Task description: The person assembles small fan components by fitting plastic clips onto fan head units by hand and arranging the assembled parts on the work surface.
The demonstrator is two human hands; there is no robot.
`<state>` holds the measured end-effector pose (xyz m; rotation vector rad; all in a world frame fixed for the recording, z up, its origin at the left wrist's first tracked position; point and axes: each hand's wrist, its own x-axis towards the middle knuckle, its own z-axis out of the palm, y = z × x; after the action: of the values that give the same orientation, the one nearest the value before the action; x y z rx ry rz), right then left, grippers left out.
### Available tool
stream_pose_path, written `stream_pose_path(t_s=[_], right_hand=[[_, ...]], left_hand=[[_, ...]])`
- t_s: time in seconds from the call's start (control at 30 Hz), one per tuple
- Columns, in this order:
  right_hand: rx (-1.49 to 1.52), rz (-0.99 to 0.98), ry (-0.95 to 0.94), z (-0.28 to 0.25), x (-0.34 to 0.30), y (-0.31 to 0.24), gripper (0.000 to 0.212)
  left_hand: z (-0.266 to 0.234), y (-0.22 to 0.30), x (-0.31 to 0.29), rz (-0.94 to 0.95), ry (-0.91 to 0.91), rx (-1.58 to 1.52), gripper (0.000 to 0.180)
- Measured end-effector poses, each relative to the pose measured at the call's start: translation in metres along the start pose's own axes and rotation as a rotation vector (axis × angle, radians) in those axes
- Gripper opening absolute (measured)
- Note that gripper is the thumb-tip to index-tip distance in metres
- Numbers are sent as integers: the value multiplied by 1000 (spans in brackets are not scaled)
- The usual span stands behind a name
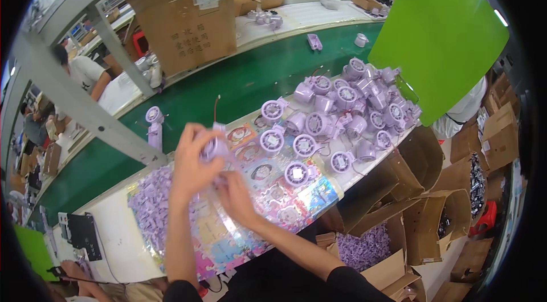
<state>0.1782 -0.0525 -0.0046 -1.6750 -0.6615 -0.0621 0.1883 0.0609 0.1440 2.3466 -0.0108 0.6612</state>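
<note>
My left hand (191, 159) is wrapped round a lilac fan housing (213, 148) with a thin red wire standing up from it. Just below, my right hand (235, 198) has its fingers pinched together close to the housing's lower end; what they grip is blurred and hidden. Under both hands lies a colourful sheet of cartoon stickers (276, 194). Small lilac plastic parts (151, 205) form a heap to the left of my left forearm. A large pile of lilac fan housings (347, 102) covers the right part of the table, several with white square labels.
Behind the table runs a green conveyor belt (194, 94) bearing a fan unit (154, 125) and a lilac piece (314, 42). A green panel (441, 34) stands at the right. Open cardboard boxes (393, 273) sit below right. Another person (85, 74) works at far left.
</note>
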Motion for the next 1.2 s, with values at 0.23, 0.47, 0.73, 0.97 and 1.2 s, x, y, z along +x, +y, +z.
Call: stream_pose_path(t_s=[0.23, 0.47, 0.73, 0.97, 1.2], right_hand=[[666, 543, -384, -50, 1, 9, 26], [311, 531, -490, -100, -23, -6, 19], [375, 431, -384, -100, -26, -51, 19], [220, 485, -485, -76, -33, -50, 26], [183, 465, -397, -80, -35, -49, 22]], left_hand=[[6, 40, -167, -179, -73, 53, 56], [38, 25, -206, -279, 73, 55, 51], [43, 20, -209, -275, 63, -34, 52], [43, 17, -213, -364, 63, -132, 57], [42, 13, -214, -328, 56, -111, 58]])
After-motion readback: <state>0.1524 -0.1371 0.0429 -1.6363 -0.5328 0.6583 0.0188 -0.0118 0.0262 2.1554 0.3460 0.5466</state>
